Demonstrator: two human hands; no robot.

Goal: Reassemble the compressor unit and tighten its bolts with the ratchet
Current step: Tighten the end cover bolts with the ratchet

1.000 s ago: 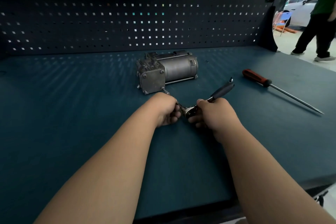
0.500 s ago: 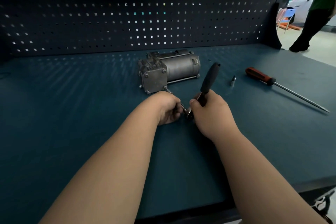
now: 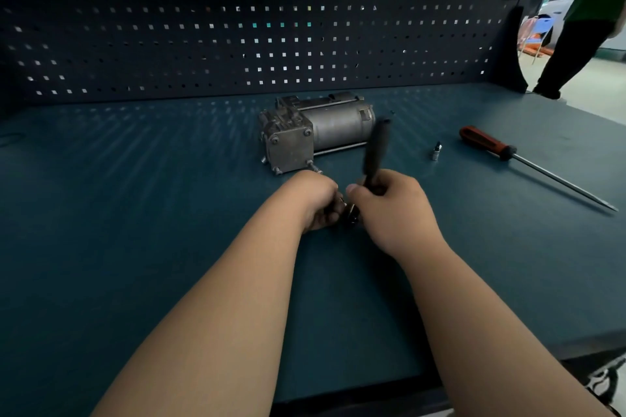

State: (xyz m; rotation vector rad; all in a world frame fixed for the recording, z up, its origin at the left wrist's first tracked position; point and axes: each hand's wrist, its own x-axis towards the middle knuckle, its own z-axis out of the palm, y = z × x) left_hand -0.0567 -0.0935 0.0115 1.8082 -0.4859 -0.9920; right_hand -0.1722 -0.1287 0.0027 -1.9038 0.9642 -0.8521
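Between the two hands, low over the bench mat (image 3: 135,213), sits the head of the ratchet (image 3: 375,152), and I place everything else from there. The right hand (image 3: 393,210) is wrapped round the ratchet's handle close to the head, with the black grip standing up, blurred, above the knuckles. The left hand (image 3: 316,203) is curled round what I take to be the extension bar (image 3: 317,169). Only a short bright stub of it shows, running from that fist to the bolt (image 3: 310,163) at the near lower corner of the compressor unit (image 3: 338,130). The unit lies on its side just ahead of the grip, end plate facing me.

I judge this to be the tightening stroke on that corner bolt. To do it well I'd use the left fist as a steady bearing, bar in line with the bolt so the socket cannot cam off. I'd swing the handle in short arcs square to the bar and feel for the bolt seating. The unit looks unclamped and may skid.

The handle's arc passes near the motor can ahead of the grip, so that side is tight. Right of the grip lie a small socket bit (image 3: 436,152) and, farther out, a red-handled screwdriver (image 3: 487,144), both well apart from the swing. The freer side is left of the grip and back toward me
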